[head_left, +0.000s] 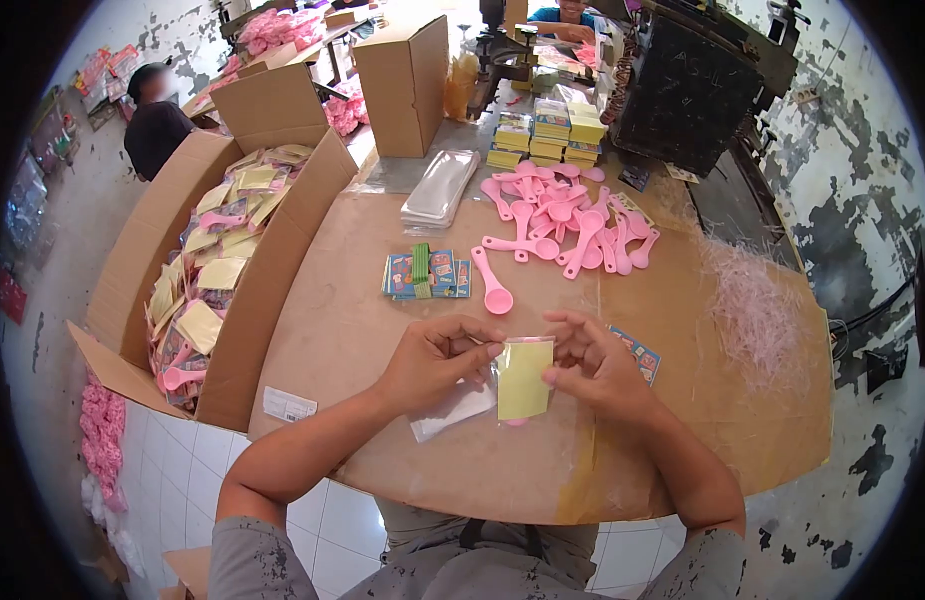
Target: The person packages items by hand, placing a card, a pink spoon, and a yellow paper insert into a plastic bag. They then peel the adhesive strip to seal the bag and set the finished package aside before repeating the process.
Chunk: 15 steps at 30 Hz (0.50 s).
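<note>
My left hand [444, 362] is closed, pinching the upper left corner of a small clear plastic bag with a pale yellow card [524, 380] in it. A bit of pink shows at the bag's lower end; its shape is hidden. My right hand [604, 372] has its thumb on the right edge of this bag, its other fingers curved and slightly apart. Under my left hand lies a small stack of clear bags [450, 410]. Partly behind my right hand is a blue printed card [637, 350]. A single pink measuring spoon [496, 298] lies beyond my hands.
A banded bundle of blue cards [422, 274] and a pile of pink spoons [562, 215] lie farther back, near clear bags [440, 190] and card stacks [547, 130]. At left stands a carton [244, 330] of filled packets. Shredded strands [752, 310] lie right. Two people are beyond.
</note>
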Motion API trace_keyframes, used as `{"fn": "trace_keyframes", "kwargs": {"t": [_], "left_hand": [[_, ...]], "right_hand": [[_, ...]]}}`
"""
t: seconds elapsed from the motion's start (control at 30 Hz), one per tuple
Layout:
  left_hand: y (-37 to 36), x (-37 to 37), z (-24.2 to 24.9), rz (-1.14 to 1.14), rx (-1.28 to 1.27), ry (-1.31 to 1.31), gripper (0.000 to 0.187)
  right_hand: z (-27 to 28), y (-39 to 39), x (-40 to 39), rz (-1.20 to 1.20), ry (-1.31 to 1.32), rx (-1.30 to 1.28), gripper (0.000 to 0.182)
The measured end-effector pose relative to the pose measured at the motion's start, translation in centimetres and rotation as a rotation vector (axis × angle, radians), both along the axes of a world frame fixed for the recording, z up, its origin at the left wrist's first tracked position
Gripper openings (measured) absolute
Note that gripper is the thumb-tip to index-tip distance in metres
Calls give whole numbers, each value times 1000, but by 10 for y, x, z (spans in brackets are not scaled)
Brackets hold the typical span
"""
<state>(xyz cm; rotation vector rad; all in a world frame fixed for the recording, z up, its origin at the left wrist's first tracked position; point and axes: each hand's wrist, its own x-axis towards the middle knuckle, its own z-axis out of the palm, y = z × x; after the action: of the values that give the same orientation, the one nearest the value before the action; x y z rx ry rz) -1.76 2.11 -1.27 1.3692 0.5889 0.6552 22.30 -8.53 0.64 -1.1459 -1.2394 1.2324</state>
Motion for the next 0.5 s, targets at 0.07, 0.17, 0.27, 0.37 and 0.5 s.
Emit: {"fn": "trace_keyframes", "kwargs": {"t": [0.07,0.17,0.27,0.37,0.5], "left_hand": [[1,0,2,41,3,-34,26],[-2,8,12,114,-57,-171,27],[-5,7,0,-26,57,-124,29],[8,-9,4,-200,8,72,18],[36,-20,35,366,-4,-367,27]], "right_hand": [[-2,-1,-1,20,-49,-18,30],[-5,-2,4,4,-115,-51,31],[2,-4,4,12,-103,29,32],[5,-1,13,-26,-134,102,31],[20,-1,45,-162,-410,109,27]]}}
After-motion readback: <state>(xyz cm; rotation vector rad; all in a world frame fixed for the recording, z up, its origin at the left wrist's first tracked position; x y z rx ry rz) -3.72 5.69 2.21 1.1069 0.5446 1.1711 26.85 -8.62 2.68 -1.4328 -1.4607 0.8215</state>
